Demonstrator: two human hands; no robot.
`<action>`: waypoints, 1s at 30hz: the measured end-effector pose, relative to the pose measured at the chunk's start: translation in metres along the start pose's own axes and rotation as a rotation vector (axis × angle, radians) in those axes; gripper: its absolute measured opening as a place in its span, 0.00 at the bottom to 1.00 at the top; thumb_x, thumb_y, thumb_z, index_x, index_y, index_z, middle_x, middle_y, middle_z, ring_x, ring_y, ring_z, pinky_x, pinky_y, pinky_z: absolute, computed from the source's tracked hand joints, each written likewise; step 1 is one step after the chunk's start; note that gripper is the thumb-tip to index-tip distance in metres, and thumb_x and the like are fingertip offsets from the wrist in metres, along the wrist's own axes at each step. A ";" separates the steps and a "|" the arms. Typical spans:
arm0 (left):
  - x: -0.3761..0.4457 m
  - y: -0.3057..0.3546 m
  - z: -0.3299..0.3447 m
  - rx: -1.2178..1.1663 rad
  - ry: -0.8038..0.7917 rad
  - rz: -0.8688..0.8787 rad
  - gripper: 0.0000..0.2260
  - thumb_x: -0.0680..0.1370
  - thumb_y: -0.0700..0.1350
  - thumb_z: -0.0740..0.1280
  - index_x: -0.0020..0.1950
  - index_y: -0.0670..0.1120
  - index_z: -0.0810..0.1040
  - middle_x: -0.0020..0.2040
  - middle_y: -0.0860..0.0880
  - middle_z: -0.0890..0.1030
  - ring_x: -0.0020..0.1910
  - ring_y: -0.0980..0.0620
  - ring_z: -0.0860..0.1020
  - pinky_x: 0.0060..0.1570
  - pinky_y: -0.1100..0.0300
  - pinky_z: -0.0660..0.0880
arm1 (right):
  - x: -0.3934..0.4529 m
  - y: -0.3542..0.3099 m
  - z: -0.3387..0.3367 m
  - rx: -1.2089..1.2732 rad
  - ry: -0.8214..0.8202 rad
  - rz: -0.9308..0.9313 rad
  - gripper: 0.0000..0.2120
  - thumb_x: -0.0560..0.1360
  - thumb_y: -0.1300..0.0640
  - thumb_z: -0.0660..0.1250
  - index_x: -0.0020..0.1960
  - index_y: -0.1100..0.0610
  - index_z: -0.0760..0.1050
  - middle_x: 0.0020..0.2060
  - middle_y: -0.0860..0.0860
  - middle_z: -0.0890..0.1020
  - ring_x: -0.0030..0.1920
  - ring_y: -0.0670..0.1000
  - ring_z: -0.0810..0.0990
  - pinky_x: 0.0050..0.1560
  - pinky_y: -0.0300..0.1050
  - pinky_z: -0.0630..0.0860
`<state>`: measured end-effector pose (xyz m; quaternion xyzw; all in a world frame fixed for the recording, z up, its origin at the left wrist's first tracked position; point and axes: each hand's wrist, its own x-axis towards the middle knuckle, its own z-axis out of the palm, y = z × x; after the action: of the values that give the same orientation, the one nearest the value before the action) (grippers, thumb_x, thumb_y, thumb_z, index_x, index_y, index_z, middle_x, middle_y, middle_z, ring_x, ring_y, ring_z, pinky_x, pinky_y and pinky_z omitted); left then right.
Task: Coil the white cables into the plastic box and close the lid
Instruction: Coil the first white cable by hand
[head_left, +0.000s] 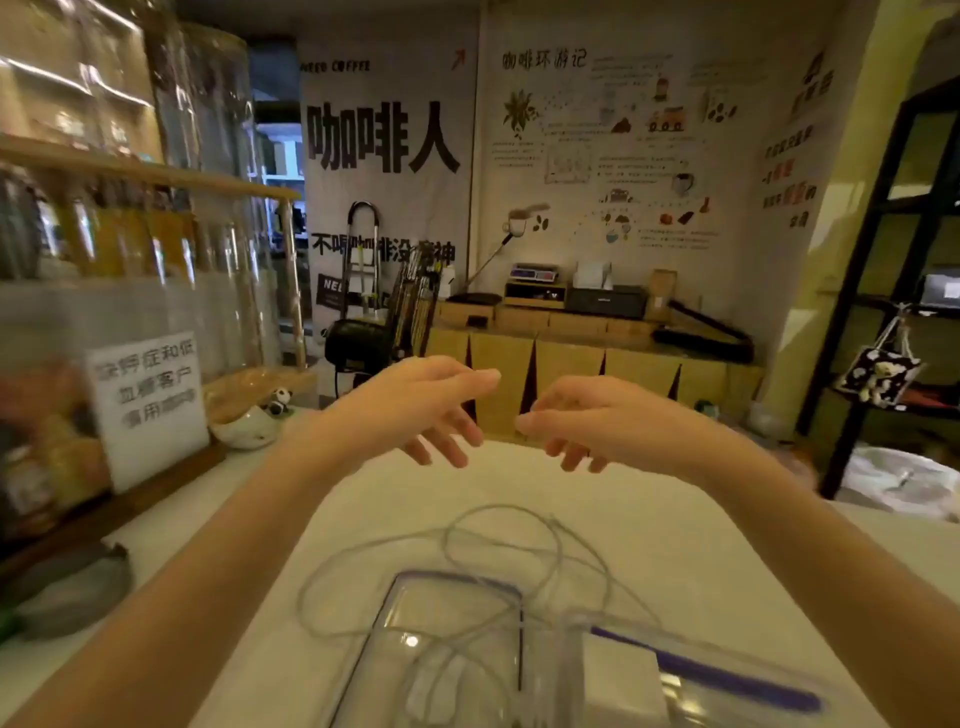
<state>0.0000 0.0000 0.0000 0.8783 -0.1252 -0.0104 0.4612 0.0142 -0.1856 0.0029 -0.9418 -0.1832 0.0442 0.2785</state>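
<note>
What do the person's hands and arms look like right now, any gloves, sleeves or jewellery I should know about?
Both the left hand and the right hand are bare, with no gloves. No rings, watch or wristbands show. Both forearms are uncovered all the way to the bottom edge of the head view, so no sleeves are visible. The fingers are slightly motion-blurred, so nail detail cannot be told.

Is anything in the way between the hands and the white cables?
Nothing visible. Both hands, left and right, hover empty above the table, and the white cables lie loose just below, partly over the plastic box.
</note>
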 end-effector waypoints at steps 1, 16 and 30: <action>-0.005 -0.005 0.001 0.000 0.006 -0.033 0.13 0.76 0.58 0.58 0.54 0.52 0.71 0.42 0.49 0.83 0.36 0.53 0.82 0.33 0.63 0.76 | 0.003 -0.002 0.008 -0.027 -0.056 0.006 0.20 0.72 0.39 0.60 0.56 0.52 0.71 0.45 0.48 0.80 0.44 0.47 0.80 0.48 0.46 0.80; -0.061 -0.116 0.057 -0.162 -0.067 -0.323 0.15 0.76 0.50 0.62 0.36 0.42 0.79 0.34 0.44 0.83 0.30 0.52 0.80 0.28 0.66 0.73 | 0.015 0.000 0.115 -0.278 -0.548 -0.086 0.13 0.70 0.48 0.68 0.46 0.57 0.80 0.40 0.53 0.85 0.34 0.46 0.80 0.33 0.38 0.75; -0.066 -0.125 0.062 -0.335 -0.044 -0.067 0.10 0.75 0.47 0.64 0.53 0.47 0.80 0.47 0.47 0.85 0.47 0.53 0.82 0.49 0.62 0.77 | 0.013 -0.006 0.099 0.150 -0.224 -0.104 0.06 0.71 0.53 0.68 0.45 0.54 0.81 0.35 0.48 0.81 0.33 0.43 0.76 0.30 0.32 0.72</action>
<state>-0.0456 0.0333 -0.1435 0.7924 -0.1024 -0.0657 0.5977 0.0066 -0.1261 -0.0768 -0.8966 -0.2578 0.1483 0.3281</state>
